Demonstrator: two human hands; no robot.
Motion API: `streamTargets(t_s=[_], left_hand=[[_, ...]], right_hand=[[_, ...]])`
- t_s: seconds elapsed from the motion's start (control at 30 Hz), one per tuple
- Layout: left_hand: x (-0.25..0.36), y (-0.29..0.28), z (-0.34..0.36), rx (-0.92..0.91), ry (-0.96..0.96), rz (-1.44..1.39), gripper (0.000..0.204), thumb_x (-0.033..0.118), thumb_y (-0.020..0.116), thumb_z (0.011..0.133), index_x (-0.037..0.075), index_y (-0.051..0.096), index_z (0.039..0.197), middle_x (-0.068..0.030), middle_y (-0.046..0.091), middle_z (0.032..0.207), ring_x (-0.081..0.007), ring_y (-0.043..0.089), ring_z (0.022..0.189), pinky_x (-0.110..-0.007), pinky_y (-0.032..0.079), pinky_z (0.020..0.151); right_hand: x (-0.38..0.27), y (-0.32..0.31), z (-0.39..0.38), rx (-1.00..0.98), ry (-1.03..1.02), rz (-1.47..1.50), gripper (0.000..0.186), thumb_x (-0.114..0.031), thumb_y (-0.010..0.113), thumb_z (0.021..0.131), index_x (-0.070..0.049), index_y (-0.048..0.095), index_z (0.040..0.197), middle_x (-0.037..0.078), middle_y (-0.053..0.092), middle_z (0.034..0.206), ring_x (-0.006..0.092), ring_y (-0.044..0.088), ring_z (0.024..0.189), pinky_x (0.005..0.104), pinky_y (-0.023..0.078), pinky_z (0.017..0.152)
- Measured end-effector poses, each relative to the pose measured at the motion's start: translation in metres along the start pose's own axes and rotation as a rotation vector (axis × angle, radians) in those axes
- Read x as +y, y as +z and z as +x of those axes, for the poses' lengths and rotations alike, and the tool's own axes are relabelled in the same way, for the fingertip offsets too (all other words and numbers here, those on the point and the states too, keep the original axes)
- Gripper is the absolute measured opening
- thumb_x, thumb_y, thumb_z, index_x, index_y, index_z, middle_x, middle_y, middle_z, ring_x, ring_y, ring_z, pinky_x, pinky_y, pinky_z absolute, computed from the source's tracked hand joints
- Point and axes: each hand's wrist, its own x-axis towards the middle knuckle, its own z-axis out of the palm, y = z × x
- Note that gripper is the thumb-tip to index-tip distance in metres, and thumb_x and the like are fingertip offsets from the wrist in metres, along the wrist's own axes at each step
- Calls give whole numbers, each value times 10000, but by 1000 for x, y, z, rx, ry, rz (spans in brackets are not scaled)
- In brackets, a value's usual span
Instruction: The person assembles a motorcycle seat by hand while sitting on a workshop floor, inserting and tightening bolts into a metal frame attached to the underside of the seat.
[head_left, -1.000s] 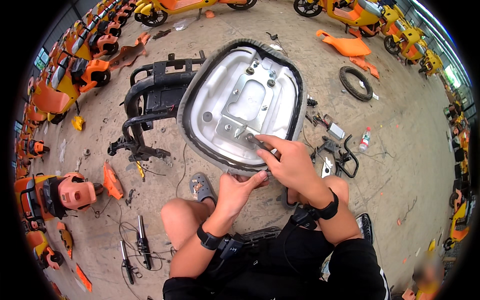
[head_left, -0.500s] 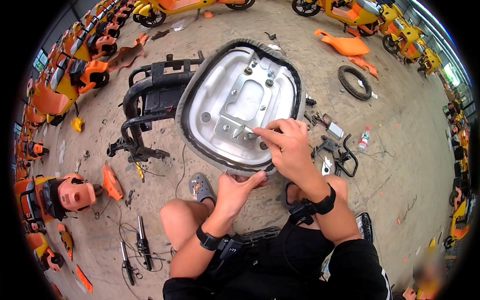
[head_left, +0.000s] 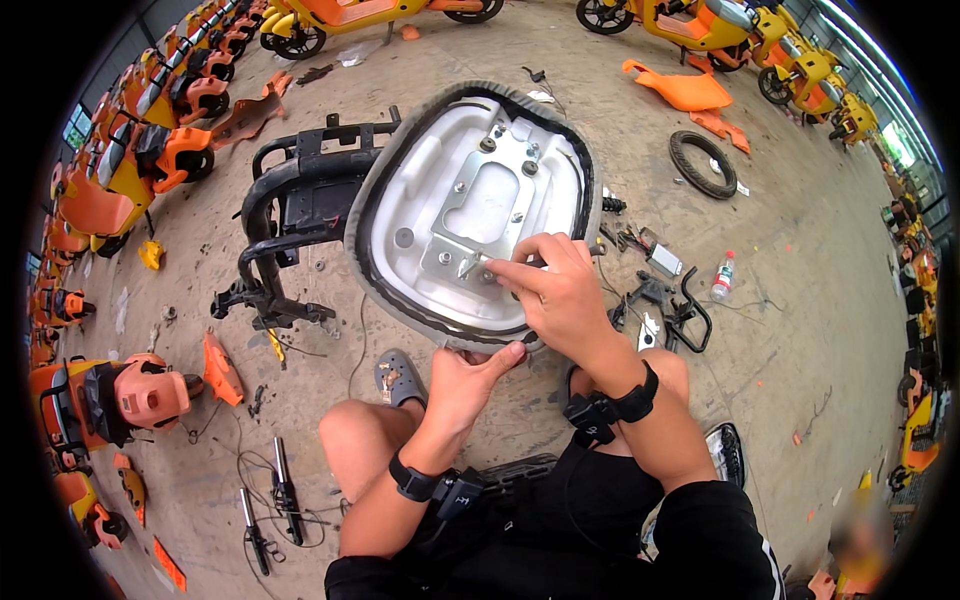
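Observation:
A scooter seat (head_left: 408,212) is held up in front of me, its white underside facing me and its grey cover edge wrapped round the rim. Bolted to the underside is a silver metal bracket (head_left: 505,205) with a large cut-out, several nuts and dark rubber feet. My left hand (head_left: 468,385) grips the near rim, thumb on top and fingers hidden below. My right hand (head_left: 562,295) reaches in from the right, its fingertips closed on a small metal latch hook (head_left: 468,266) at the bracket's near end. The fingertips partly cover the hook.
Behind the seat lies a black scooter frame (head_left: 300,200). On the right floor are a tyre (head_left: 702,165), a bottle (head_left: 723,277), a bent black bar (head_left: 690,315) and wires. Two shock-absorber-like tubes (head_left: 284,490) lie at left. Yellow-orange scooters (head_left: 110,205) line the sides.
The seat has shifted slightly left and tilted a little, both hands moving with it. The grip of each hand looks the same.

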Motion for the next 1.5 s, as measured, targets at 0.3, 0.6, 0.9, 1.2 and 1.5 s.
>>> streamTargets(t_s=[0.3,0.6,0.9,1.2,1.5], left_hand=[[-3,1,2,39,34,37,276,-3,737,840,-78,622,1079,-72,681,987,-98,634,844,-242,526,729],[0,1,2,30,11,44,271,-25,736,828,-88,634,1071,-85,687,1003,-108,642,872,-249,536,754],[2,-1,0,10,22,49,293,25,770,818,-70,650,1068,-60,684,980,-89,623,847,-228,509,730],[3,-16,5,-85,18,75,340,48,772,822,-60,632,1113,-28,655,956,-55,550,807,-235,452,656],[5,-21,3,-175,-143,-208,440,-14,669,851,-68,509,1257,-112,621,1175,-179,621,1049,-322,518,903]], right_hand=[[4,3,-1,6,-14,-7,199,-107,694,812,-145,761,996,13,636,814,212,582,771,339,423,700],[-11,-3,-8,-107,176,147,255,-191,629,888,-68,688,1103,169,681,789,344,660,684,405,523,617],[-7,-47,6,-479,524,397,450,-231,588,923,-75,536,1342,162,668,666,308,670,636,368,514,652],[-39,-3,-22,-128,586,599,572,-174,571,941,-46,362,1458,130,645,864,210,622,746,325,483,699],[-70,2,-19,109,757,1144,467,-192,481,997,-18,400,1423,129,466,1373,180,413,1247,331,341,1004]])
